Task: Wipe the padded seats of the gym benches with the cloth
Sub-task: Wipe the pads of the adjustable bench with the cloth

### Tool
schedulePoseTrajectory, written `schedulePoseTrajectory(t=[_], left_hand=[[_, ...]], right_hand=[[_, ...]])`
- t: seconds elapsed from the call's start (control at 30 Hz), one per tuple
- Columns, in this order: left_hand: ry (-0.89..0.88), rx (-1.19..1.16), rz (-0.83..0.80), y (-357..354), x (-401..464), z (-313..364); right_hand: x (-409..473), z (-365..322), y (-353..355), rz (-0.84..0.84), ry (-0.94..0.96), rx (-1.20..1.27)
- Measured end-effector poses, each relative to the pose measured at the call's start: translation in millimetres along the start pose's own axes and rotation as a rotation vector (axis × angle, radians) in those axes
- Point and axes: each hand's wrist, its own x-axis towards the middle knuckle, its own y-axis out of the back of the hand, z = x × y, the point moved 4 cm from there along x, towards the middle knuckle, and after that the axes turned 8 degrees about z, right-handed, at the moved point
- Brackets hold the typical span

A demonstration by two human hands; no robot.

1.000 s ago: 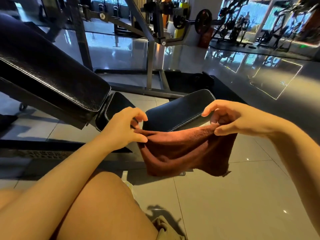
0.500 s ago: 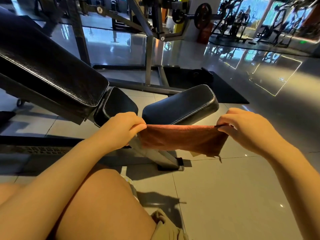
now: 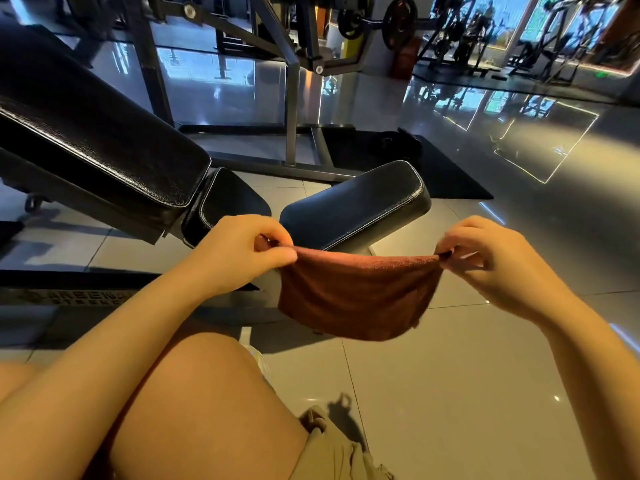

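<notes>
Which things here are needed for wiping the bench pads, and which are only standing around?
Needed:
- brown cloth, pinched by left hand and right hand
- seat pad
- backrest pad

Not needed:
- machine frame
- weight plate
- black floor mat

left hand [image 3: 239,252]: forearm reaching forward, thumb and curled fingers pinching | right hand [image 3: 485,259]: forearm coming in from the right, fingertips pinching, level with left | bare thigh [image 3: 194,403]: near, below left forearm
</notes>
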Motion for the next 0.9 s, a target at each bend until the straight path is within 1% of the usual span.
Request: schedulePoseTrajectory(t=[0.07,0.1,0.17,0.23,0.3,0.37,0.43,0.5,0.57,0.6,0.67,0.73,0.8,0.9], left_hand=[[-0.105,0.065,-0.021,-5,-2,4],[-0.172,0.091,-0.017,-8,-2,8],[-0.289,0.114,0.026,-14,0,17],[-0.355,0.093,0.089,-16,6,25],[-0.341,0.059,0.173,-16,11,27],[-0.233,0.006,0.238,-13,13,22],[-0.128,-0.052,0.283,-7,11,12],[-0.124,-0.021,0.33,0,7,2],[-0.157,0.07,0.306,5,5,-3],[-0.165,0.087,0.256,4,5,-7],[-0.099,0.038,0.143,1,4,-11],[-0.025,-0.016,0.088,-2,2,-13],[-0.003,-0.033,0.096,-5,1,-14],[0.012,-0.085,0.152,-3,1,-14]], right_hand=[[6,-1,-6,0.077,0.049,-0.012],[10,-2,-11,0.108,0.061,0.035],[22,-14,-23,0.131,0.076,0.265],[35,-38,-37,0.101,0.12,0.506],[47,-63,-55,0.025,0.144,0.665],[52,-83,-73,-0.04,0.116,0.813],[55,-94,-88,-0.059,0.068,0.956],[56,-98,-96,-0.083,0.003,1.055],[56,-101,-100,-0.113,-0.025,1.097],[55,-102,-102,-0.13,-0.028,1.108],[52,-102,-105,-0.151,-0.035,1.122],[47,-98,-108,-0.134,-0.045,1.101],[37,-88,-114,-0.095,-0.041,1.023],[16,-77,-129,-0.094,-0.02,0.716]])
